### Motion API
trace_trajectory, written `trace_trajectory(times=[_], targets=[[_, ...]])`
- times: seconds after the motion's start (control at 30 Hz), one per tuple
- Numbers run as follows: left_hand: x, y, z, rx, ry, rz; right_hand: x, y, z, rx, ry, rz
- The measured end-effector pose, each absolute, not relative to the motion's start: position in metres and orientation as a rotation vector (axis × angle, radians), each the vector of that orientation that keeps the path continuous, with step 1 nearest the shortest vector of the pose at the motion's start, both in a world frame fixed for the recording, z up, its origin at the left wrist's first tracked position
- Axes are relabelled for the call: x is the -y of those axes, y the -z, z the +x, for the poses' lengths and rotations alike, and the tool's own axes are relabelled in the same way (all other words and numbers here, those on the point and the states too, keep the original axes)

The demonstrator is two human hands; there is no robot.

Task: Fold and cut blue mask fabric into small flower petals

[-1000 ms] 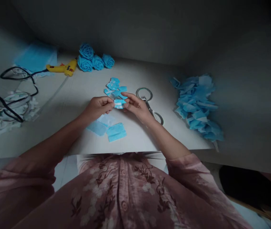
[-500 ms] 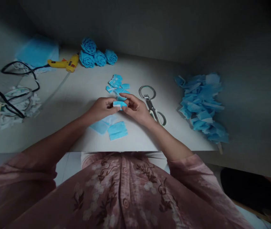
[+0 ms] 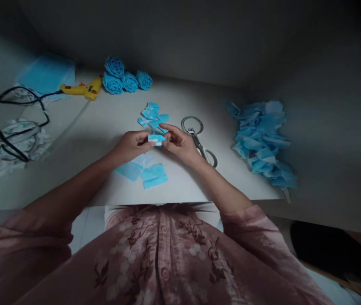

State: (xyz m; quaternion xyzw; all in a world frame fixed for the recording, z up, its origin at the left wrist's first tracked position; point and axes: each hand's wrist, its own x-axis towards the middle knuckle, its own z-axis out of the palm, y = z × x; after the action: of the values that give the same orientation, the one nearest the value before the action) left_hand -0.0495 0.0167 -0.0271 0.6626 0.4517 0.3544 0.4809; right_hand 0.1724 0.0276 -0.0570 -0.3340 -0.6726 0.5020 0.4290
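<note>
Between my two hands is a small folded piece of blue fabric [image 3: 156, 139] with a white strip on it, like face-mask material. My left hand [image 3: 133, 144] pinches its left end between thumb and fingers. At the right end, my right hand [image 3: 180, 143] grips it too, index finger raised. Just beyond lie several small blue cut pieces [image 3: 151, 112]. Nearer to me a flat blue rectangle [image 3: 154, 175] rests beside a paler, thin sheet [image 3: 128, 170]. Scissors [image 3: 202, 149] with pale handles lie right of my right hand, blades over a ring-shaped roll [image 3: 192, 124].
Several blue fabric roses [image 3: 130, 81] stand at the back, beside a yellow glue gun [image 3: 86, 89] with a black cord [image 3: 15, 149]. White scraps [image 3: 24, 142] and a blue sheet [image 3: 45, 76] are at the left. A heap of blue pieces [image 3: 263, 140] covers the right side.
The view has shifted slightly, so the table's things sit a little further left. Both hands still hold the folded piece, which is turned a little and shows more of its face.
</note>
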Motion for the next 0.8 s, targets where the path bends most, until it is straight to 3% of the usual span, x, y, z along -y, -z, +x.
trace_trajectory(times=[0.5, 0.7, 0.8], targets=[[-0.027, 0.017, -0.057, -1.163, -1.170, 1.365, -0.085, 0.069, 0.219, 1.417, -0.692, -1.288], [-0.028, 0.018, -0.058, -1.168, -1.175, 1.354, -0.093, 0.037, 0.207, 1.828, -0.248, -1.508], [-0.030, 0.019, -0.058, -1.179, -1.189, 1.330, -0.085, 0.025, 0.198, 2.135, -0.184, -1.576]])
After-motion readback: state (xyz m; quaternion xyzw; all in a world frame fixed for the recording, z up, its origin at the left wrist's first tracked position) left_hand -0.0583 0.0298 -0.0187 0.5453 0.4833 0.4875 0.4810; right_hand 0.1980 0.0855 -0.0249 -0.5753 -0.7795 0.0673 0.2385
